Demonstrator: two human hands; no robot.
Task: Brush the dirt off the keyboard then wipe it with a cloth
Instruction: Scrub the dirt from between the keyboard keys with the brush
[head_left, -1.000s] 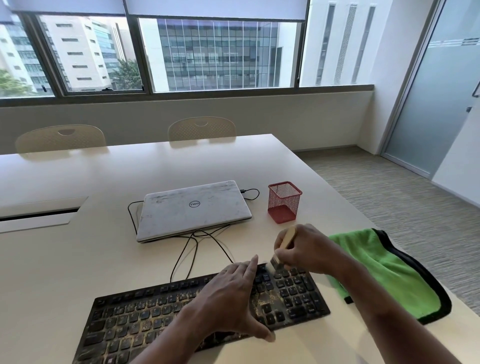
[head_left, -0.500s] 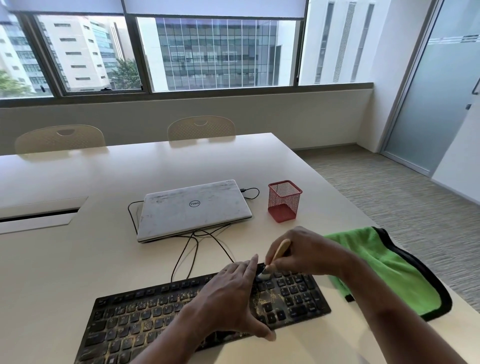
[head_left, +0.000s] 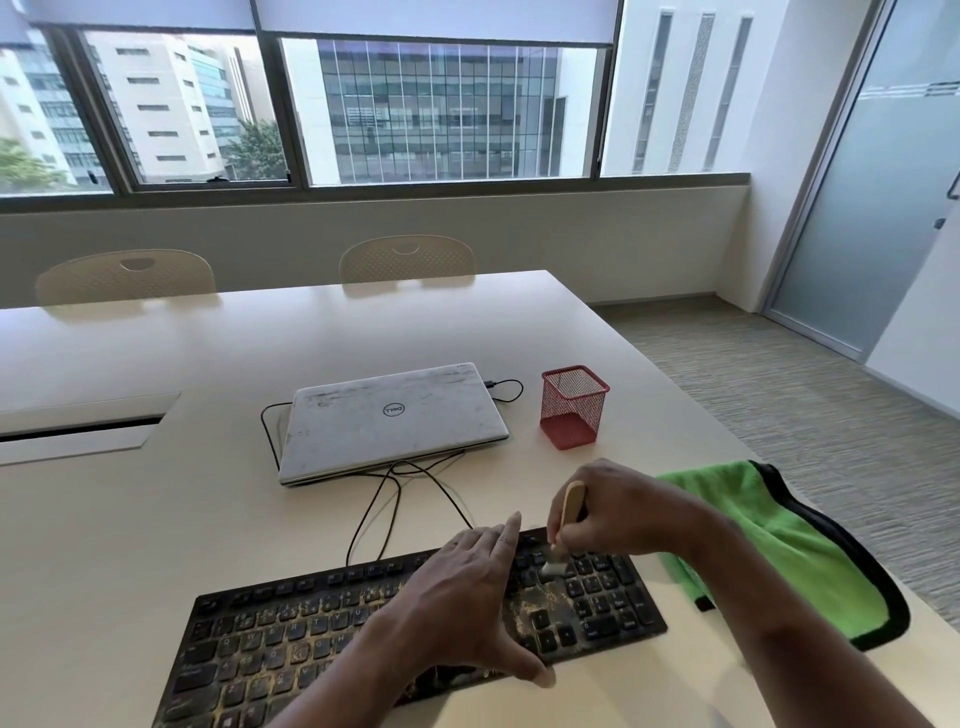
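Keyboard (head_left: 291, 639) lies dirty on the table (head_left: 208, 519) near its front edge, with yellowish grit thickest in the block left of the number pad. Right hand (head_left: 618, 512) holds a small wooden-handled brush (head_left: 571, 501): grip closed, fingers curled round the handle, bristles down and touching keys at the top of that gritty patch. Handle is steep, likely so the tips reach between keycaps. Left hand (head_left: 467, 597) lies flat across the keys just left of the brush, fingers straight, thumb over the front edge. Its grip is open and holds nothing, apparently pinning the board against sliding. Green cloth (head_left: 779, 551) sits crumpled just right of the keyboard at the table edge, untouched, parked in reach for the wipe. Judgement: brushing stage, plenty of grit remaining, left half too. Closed laptop (head_left: 389, 415), cable (head_left: 384, 499) and red mesh cup (head_left: 574, 408) sit behind, apart.
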